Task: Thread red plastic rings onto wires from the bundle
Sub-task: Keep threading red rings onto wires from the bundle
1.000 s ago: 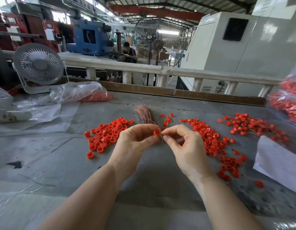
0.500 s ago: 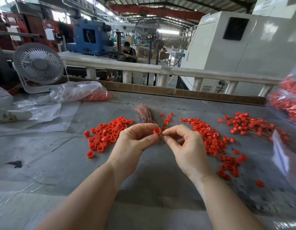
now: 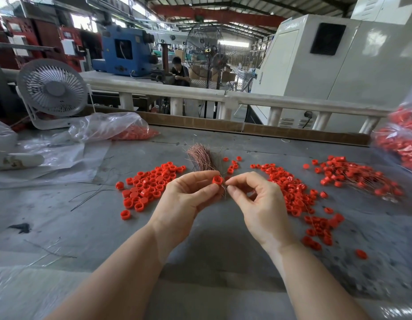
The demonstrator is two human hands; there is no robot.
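A clear plastic bag (image 3: 112, 125) lay far to the left of and beyond the hands, slumped on the grey desk (image 3: 61, 222), with a mass of red rings showing through its right end. A second bag of rings (image 3: 401, 137) stood at the far right, cut off by the frame edge, so its full shape could not be made out.

The left hand (image 3: 184, 199) had its fingers curled, the thumb and forefinger pinching one red ring (image 3: 217, 180) at their tips. The same hand gripped the wire bundle (image 3: 201, 155), whose pinkish strands fanned out beyond the knuckles; the lower part of the bundle was hidden inside the palm. The right hand (image 3: 260, 204) faced it, thumb and forefinger closed together right beside the ring, the other fingers curled loosely. They appeared to pinch a thin wire (image 3: 224, 189), though the strand was too fine to follow clearly.

Loose rings (image 3: 147, 185) lay heaped on the desk left of the left hand. Another scatter of rings (image 3: 292, 192) spread to the right of the right hand, and farther right a heap of threaded rings (image 3: 352, 176) lay with fine wires trailing. A small white fan (image 3: 52, 91) stood well beyond the left hand.
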